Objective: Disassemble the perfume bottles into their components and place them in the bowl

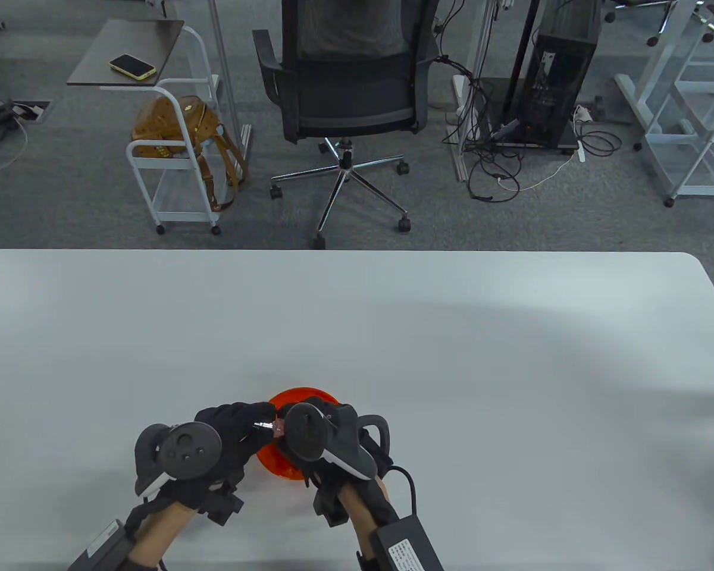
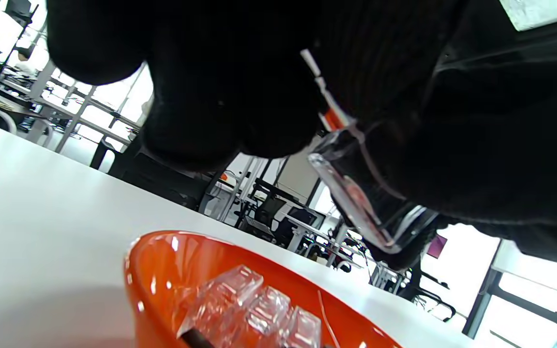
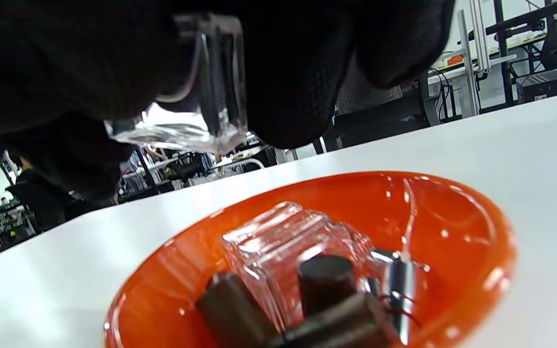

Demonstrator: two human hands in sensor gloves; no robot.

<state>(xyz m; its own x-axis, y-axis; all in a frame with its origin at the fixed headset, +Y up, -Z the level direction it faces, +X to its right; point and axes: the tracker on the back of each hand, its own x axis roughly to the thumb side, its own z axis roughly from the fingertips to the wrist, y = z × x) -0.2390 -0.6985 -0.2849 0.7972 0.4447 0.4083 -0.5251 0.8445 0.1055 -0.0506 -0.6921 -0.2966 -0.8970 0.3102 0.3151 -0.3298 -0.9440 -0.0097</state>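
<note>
Fingers of the right hand (image 1: pixel 333 440) were curled round a clear glass perfume bottle (image 3: pixel 196 96), held above the orange bowl (image 3: pixel 452 203). Its spray pump (image 1: pixel 266 426) was pinched by the left hand (image 1: pixel 226 440). Glass bottles (image 3: pixel 288 241) and dark caps (image 3: pixel 324 280) were seen lying in the bowl.

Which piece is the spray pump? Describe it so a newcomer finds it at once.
Find the orange bowl near the front edge of the white table; both gloved hands meet above it. The spray pump is the thin silvery stem held in the left hand, unlike the clear bottle the right hand grips.
</note>
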